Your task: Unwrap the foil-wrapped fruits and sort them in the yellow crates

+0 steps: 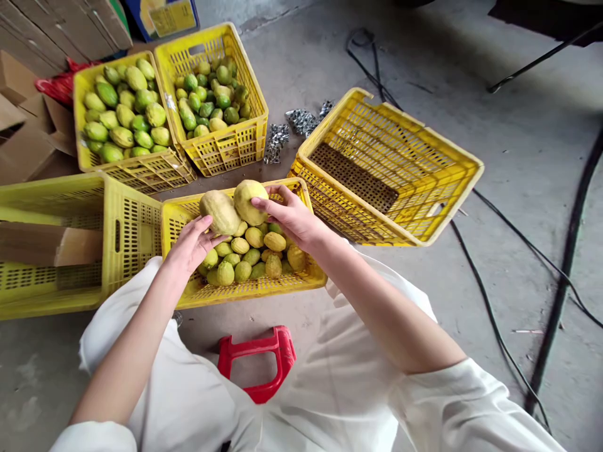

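Note:
My left hand [193, 245] is closed around a dull yellow, oblong lemon [220, 212]. In my right hand [289, 216] is a rounder, brighter yellow lemon [250, 202], gripped between thumb and fingers. The two lemons are side by side and appear to touch. Both are held above a yellow crate [249, 294] in front of my knees. Inside it lie several smaller yellow and greenish lemons [242, 271], partly hidden by my hands.
Two yellow crates [170, 176] [264, 135] of green and yellow fruit stand at the back left. On the right an empty-looking crate [391, 144] sits beside black cables [490, 301]. Another crate [132, 232] holds cardboard [78, 246] at left. A red stool [284, 355] is beneath me.

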`<state>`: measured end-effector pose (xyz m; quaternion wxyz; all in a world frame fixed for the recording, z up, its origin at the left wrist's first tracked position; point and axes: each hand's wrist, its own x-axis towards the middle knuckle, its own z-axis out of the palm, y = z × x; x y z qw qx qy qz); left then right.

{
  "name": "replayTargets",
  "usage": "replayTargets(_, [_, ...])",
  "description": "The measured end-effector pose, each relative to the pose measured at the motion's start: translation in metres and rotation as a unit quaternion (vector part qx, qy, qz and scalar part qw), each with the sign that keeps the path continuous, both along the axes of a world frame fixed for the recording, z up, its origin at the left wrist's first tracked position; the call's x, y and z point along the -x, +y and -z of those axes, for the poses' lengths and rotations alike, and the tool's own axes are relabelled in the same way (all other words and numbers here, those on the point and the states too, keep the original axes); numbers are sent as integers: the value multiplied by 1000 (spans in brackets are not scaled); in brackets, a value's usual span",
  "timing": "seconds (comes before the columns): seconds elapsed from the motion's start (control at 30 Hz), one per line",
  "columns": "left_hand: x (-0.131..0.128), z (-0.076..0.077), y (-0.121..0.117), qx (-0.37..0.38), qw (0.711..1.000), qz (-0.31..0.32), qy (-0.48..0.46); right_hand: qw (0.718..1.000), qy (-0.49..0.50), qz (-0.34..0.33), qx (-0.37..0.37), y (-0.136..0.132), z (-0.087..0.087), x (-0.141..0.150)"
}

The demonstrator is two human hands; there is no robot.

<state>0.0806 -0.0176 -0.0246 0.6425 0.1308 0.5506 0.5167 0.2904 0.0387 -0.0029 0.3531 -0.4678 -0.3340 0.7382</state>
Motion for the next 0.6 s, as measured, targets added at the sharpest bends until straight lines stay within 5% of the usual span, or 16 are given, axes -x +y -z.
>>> replayTargets(0.6, [-4,-3,-1,-4,1000,1,13,998,-13,-53,-23,3,4,2])
